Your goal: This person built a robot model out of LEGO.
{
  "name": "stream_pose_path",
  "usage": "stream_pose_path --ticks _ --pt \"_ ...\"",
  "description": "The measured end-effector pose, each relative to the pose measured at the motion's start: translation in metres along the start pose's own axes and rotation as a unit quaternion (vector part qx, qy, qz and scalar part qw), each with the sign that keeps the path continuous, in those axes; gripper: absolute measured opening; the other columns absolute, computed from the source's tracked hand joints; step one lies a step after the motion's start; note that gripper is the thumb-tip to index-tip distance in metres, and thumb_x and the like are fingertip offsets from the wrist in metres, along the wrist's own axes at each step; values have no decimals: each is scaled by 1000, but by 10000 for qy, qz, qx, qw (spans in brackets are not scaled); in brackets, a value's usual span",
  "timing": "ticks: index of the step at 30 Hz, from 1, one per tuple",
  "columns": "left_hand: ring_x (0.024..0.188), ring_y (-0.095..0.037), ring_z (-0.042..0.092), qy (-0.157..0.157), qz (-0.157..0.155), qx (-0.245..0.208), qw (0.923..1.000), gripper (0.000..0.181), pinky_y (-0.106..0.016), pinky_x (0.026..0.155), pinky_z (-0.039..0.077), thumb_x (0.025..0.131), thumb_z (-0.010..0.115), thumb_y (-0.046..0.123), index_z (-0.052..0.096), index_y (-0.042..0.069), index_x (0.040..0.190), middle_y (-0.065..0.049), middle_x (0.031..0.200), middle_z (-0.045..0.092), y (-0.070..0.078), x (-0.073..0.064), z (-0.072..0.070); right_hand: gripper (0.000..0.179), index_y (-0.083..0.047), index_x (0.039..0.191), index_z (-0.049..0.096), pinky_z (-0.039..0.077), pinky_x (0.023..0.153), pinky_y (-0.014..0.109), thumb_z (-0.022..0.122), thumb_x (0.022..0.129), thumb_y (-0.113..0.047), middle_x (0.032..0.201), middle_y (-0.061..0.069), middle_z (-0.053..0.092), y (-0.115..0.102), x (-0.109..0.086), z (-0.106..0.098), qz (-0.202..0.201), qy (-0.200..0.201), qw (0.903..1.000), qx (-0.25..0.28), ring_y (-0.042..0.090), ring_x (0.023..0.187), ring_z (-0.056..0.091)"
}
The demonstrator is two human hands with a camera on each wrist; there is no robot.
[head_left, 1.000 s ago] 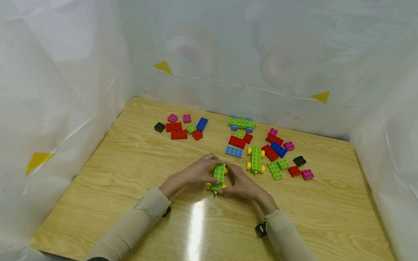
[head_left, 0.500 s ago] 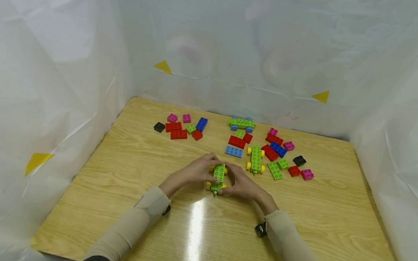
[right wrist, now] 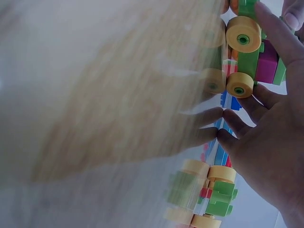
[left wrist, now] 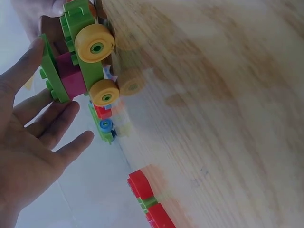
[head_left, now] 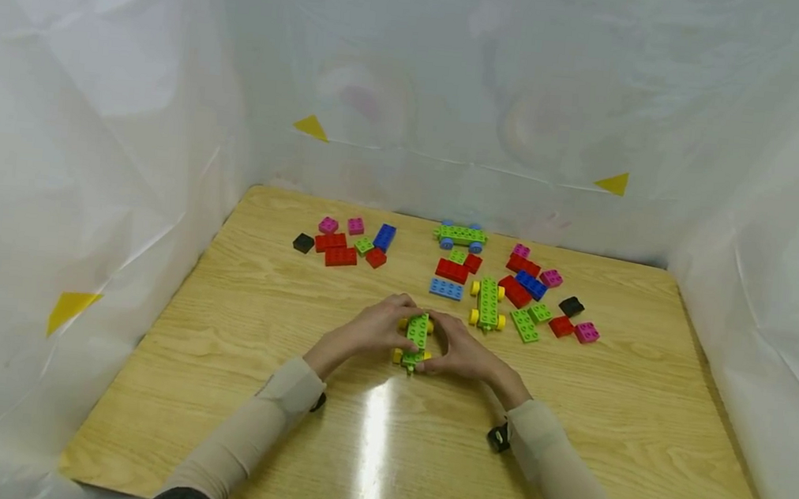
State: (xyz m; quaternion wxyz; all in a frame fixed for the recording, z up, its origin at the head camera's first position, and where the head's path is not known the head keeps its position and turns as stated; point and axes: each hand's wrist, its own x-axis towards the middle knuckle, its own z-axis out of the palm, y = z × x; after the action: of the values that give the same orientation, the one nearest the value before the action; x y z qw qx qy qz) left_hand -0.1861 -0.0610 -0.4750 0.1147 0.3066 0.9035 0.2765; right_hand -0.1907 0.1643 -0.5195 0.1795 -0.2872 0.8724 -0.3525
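A green toy car base with yellow wheels [left wrist: 90, 71] stands on the table between both hands. A magenta block [left wrist: 71, 76] sits on its studs, and a green plate [head_left: 418, 330] tops that block. From the left, my left hand [head_left: 381, 329] pinches the green plate end to end between thumb and fingers. My right hand [head_left: 465, 353] holds the car base from the right, thumb at the near end and fingers at the far end, as the right wrist view shows. Its other fingers spread close over the table [right wrist: 95, 114].
Right behind the hands is another yellow-wheeled green car base [head_left: 488, 303]; a blue-wheeled one [head_left: 461, 235] stands at the back. A light blue plate [head_left: 446, 289] lies behind the hands. Loose bricks form groups at back left, including a red brick [head_left: 340, 257], and right, including a black brick [head_left: 570, 306].
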Motion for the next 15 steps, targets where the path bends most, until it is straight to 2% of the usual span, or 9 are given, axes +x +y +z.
stream_pose_path --ticks 15 --pt "117 -20 50 -24 -76 -115 9999 68 -35 99 44 82 77 35 51 9 139 -6 129 52 -3 1 3 102 -17 152 25 22 112 55 79 73 -52 155 7 27 1 0 1 84 24 10000 -25 29 142 22"
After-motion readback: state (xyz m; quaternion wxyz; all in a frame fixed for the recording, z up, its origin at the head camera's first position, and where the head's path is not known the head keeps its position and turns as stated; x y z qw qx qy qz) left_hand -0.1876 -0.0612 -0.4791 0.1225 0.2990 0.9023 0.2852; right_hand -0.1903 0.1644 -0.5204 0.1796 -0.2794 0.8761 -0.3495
